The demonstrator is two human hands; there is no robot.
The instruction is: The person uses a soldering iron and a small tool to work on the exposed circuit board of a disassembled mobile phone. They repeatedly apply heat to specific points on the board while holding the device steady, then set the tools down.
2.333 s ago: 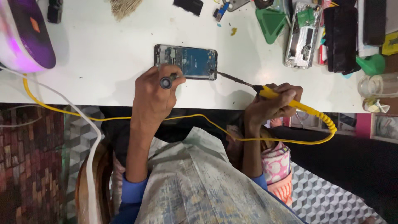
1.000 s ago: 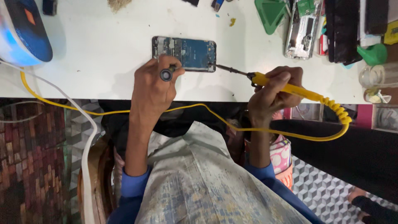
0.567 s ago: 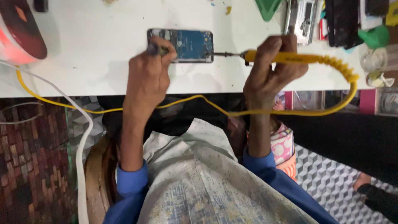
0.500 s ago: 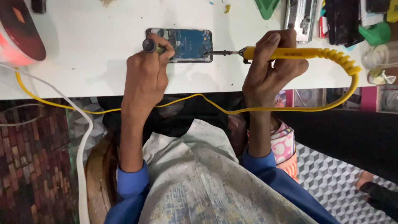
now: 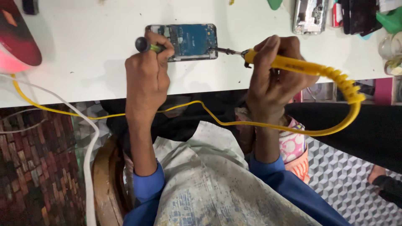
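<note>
- While the left hand (image 5: 146, 77) stays clenched on a small dark-knobbed tool (image 5: 144, 44), the opened phone (image 5: 184, 41) lies just beyond its fingertips.
- The right hand (image 5: 274, 81), gripping the yellow soldering iron (image 5: 293, 65), has lifted; its tip now meets the phone's edge.

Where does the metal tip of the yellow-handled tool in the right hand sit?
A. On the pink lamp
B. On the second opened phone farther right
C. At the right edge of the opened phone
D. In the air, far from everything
C: the soldering iron in the right hand has its tip at the right edge of the opened phone on the table.
</note>
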